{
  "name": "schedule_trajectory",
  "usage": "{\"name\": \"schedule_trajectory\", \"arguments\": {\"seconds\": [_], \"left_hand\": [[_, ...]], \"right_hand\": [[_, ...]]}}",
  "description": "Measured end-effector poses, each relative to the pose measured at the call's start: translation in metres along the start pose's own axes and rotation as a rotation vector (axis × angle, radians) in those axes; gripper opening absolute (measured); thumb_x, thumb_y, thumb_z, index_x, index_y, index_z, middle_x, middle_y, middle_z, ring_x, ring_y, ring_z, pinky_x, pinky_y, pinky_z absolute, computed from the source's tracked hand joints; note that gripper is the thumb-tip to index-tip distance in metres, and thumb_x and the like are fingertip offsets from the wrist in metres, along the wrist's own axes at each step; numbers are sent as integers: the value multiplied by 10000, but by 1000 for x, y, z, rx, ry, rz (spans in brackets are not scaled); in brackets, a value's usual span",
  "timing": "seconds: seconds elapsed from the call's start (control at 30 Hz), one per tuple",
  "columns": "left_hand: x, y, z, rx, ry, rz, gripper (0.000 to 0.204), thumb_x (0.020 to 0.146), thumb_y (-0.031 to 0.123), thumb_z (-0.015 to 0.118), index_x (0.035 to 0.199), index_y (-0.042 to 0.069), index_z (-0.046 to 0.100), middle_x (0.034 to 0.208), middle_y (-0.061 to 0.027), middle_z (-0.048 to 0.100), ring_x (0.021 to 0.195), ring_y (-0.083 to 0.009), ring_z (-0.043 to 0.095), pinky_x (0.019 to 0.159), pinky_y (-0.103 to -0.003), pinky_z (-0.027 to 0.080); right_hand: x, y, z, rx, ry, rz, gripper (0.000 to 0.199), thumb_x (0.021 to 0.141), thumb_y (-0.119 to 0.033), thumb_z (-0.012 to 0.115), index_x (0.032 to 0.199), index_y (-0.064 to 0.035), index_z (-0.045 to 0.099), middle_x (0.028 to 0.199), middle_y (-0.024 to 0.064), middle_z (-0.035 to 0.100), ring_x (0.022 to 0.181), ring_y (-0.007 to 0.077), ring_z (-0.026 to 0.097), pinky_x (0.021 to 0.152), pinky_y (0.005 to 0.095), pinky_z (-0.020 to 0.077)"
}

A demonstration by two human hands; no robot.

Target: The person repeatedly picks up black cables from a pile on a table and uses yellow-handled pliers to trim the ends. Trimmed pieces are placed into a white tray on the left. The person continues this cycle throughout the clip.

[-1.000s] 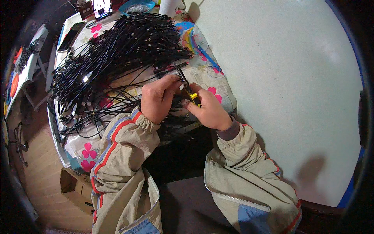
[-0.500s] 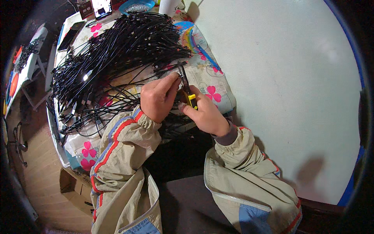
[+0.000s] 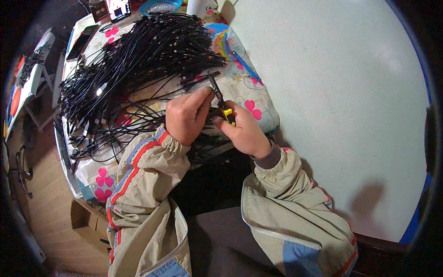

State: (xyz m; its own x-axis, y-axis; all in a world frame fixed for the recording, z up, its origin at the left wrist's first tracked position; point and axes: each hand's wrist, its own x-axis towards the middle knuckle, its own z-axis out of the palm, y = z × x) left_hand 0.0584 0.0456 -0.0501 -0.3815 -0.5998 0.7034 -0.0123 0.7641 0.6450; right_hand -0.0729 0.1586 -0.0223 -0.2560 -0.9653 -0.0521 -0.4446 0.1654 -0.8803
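Observation:
My right hand (image 3: 247, 133) is wrapped round the yellow-and-black handles of a pair of pliers (image 3: 228, 114). Their dark, narrow head points up and slightly left, past the fingertips of my left hand. My left hand (image 3: 187, 117) is closed in a pinch beside that head; whatever its fingers hold is too small and hidden to name. Thin black cables (image 3: 143, 117) with plugs on their ends run over the table just left of my left hand. Behind both hands lies a big heap of similar black cables (image 3: 152, 51).
A floral cloth (image 3: 258, 94) covers the table. Along its far side stand a blue bowl (image 3: 154, 13) of small clear pieces, a lit phone (image 3: 119, 9) and a white cup (image 3: 197, 7). A dark phone (image 3: 82, 42) lies far left, a blue stick-like tool (image 3: 246, 65) right. A cardboard box (image 3: 87, 224) sits on the floor.
The pliers have tilted slightly, with their head a little further left. Both hands keep nearly the same place and grip.

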Motion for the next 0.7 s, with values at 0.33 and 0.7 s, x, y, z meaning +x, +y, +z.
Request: {"name": "schedule_trajectory", "arguments": {"seconds": [0.33,0.7], "left_hand": [[2,-4,4,-110,-488,92,151,812,115,729,928,19,716,822,-139,677,815,-322,628,746,-413,511],[10,-2,2,120,-58,41,314,829,65,701,1137,34,647,1085,-147,656,1061,-361,578,911,-441,481]], "right_hand": [[102,50,-51,-468,369,50,350,844,-200,694,1046,56,566,964,283,652,925,473,624,786,512,497],[85,20,-31,-83,310,-106,267,841,-114,703,1013,56,588,897,175,665,847,296,679,765,382,523]]}}
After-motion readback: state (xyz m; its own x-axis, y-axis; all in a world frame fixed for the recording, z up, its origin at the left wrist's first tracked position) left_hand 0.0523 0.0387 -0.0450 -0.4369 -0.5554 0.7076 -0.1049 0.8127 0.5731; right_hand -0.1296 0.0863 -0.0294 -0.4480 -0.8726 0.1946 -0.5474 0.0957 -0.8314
